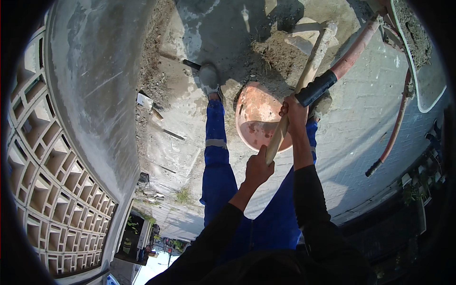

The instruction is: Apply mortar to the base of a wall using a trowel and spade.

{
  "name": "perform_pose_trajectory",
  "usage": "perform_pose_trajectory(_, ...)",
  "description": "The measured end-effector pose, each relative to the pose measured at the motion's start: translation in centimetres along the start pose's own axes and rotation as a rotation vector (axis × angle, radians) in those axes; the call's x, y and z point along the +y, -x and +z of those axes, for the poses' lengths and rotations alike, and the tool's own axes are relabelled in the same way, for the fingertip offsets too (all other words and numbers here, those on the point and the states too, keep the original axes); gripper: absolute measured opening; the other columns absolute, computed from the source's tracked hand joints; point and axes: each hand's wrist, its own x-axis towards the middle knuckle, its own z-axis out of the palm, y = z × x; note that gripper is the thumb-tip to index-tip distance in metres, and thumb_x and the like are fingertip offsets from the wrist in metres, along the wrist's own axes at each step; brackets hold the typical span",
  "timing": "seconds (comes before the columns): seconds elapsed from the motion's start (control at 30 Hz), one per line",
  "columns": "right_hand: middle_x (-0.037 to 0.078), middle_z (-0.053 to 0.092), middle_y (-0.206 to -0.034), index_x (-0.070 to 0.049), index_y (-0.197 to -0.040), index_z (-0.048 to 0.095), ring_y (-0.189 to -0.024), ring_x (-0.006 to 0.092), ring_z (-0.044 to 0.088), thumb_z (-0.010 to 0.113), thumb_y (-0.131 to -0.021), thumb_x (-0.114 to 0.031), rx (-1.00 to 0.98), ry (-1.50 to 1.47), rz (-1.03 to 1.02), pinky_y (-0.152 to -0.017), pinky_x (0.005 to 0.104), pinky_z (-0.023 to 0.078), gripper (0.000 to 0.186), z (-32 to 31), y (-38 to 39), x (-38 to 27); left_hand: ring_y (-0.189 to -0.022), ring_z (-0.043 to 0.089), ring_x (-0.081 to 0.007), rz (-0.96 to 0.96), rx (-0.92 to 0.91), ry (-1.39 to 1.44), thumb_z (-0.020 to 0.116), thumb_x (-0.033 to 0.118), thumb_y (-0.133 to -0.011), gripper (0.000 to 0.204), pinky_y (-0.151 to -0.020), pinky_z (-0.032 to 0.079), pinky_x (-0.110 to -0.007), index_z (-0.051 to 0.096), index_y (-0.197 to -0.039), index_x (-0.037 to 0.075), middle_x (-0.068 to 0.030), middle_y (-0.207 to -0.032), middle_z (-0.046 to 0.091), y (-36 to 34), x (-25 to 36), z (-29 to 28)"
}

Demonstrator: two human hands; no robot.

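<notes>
My left hand (259, 166) is closed round the lower part of a long wooden handle (274, 141). My right hand (294, 111) grips it higher up, close to the black grip (316, 88) of a red tube (354, 47). The handle slants up to a dirt-caked end beside a pale, flat piece (299, 40); I cannot tell whether they are joined. Beneath my hands, between my legs, lies a pink plastic tub (249, 114) with wet patches. Loose soil (268, 57) is heaped beyond it.
A concrete wall (99, 104) with patterned openwork blocks (57, 190) runs along the left, beside rubble and a small metal blade (145, 100). A second red tube (394, 135) with a black grip and a pale looped hose (422, 107) are at the right. Plants stand at the far right.
</notes>
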Motion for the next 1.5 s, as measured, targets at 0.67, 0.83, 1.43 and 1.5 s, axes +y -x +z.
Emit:
perform_pose_trajectory(0.67,0.005,0.054,-0.061,-0.002,-0.081,0.052,-0.046,0.0141,0.053,0.064,-0.085,-0.007,-0.006,0.048,0.035,-0.041,0.0310,0.044,0.013,0.3,-5.8,1.5,-0.071,0.066,-0.0482,0.042,0.063,0.098,0.072,0.009,-0.077,0.035,-0.061,0.052,-0.054,0.055,-0.107,0.000,-0.0265,-0.073,0.064,-3.4,-0.2,2.3)
perform_pose_trajectory(0.83,0.005,0.054,-0.064,-0.002,-0.084,0.052,-0.048,0.0137,0.055,0.064,-0.084,-0.004,-0.105,0.293,0.110,-0.043,0.0307,0.047,0.012,-2.8,6.4,12.1,-0.077,0.067,-0.0491,-0.295,0.069,0.191,0.071,0.008,-0.076,0.032,-0.065,0.053,-0.056,0.054,-0.103,0.002,-0.0277,-0.077,0.066,12.2,-4.4,4.3)
perform_pose_trajectory(1.43,0.006,0.054,-0.058,0.000,-0.084,0.054,-0.043,0.0167,0.055,0.063,-0.084,-0.006,-0.067,0.364,0.128,-0.040,0.0328,0.047,0.010,-4.0,4.0,15.4,-0.082,0.067,-0.0499,-0.329,0.053,0.220,0.070,0.010,-0.076,0.026,-0.068,0.054,-0.056,0.057,-0.097,0.001,-0.0289,-0.081,0.067,11.2,-4.7,4.8)
perform_pose_trajectory(1.5,0.007,0.055,-0.060,-0.001,-0.085,0.055,-0.044,0.0168,0.055,0.063,-0.085,-0.007,-0.089,0.338,0.162,-0.041,0.0329,0.048,0.010,-4.4,5.2,15.4,-0.082,0.067,-0.0499,-0.366,0.028,0.207,0.070,0.011,-0.076,0.029,-0.068,0.054,-0.057,0.055,-0.099,0.002,-0.0293,-0.081,0.067,12.5,-4.4,4.4)
